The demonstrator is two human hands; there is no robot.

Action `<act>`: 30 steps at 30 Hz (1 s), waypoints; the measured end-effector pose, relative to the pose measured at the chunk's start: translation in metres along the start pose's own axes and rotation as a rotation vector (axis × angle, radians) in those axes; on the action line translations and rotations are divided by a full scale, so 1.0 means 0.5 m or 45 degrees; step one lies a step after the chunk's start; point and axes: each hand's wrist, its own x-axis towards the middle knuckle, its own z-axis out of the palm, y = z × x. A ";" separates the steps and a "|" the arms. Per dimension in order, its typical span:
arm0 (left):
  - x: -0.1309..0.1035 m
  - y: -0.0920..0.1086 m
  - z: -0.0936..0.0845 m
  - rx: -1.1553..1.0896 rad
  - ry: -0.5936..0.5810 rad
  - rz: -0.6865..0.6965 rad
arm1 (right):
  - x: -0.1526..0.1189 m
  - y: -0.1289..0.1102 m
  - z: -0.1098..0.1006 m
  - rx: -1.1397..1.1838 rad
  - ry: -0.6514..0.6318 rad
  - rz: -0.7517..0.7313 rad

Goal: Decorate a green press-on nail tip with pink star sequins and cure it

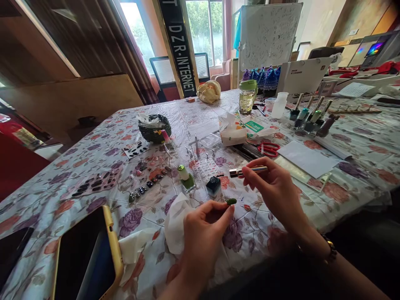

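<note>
My left hand (pixel 204 233) pinches a dark green false nail (pixel 231 201) between thumb and fingertip. In my right hand (pixel 275 189), closed fingers hold a shiny metal pen-shaped tool (pixel 236 172) level, its thicker end pointing left. The tool is apart from the nail, above and to its right. Just beyond the nail sits a small dark square-capped jar (pixel 213 186). A green nail polish bottle (pixel 186 180) stands left of the jar. Near my left wrist lies a crumpled white tissue (pixel 176 225). Several finished false nails (pixel 146 187) lie in a row farther left.
A phone in a yellow case (pixel 87 254) props up at front left. Beyond are a dark woven basket (pixel 153 128), a tissue pack (pixel 231 132), red-handled scissors (pixel 268 149) and a green-lidded jug (pixel 246 98). Several polish bottles (pixel 312 121) stand at right on the flowered tablecloth (pixel 103 166).
</note>
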 end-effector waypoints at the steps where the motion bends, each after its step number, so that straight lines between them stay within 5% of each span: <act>1: 0.000 0.000 0.000 -0.004 0.000 0.009 | 0.004 0.002 0.006 -0.009 -0.024 -0.001; 13: 0.000 0.002 0.002 0.012 0.006 0.059 | 0.011 0.006 0.019 -0.100 -0.107 -0.004; 30: -0.001 -0.009 0.000 -0.005 0.019 0.066 | 0.012 0.016 0.006 -0.053 0.001 -0.002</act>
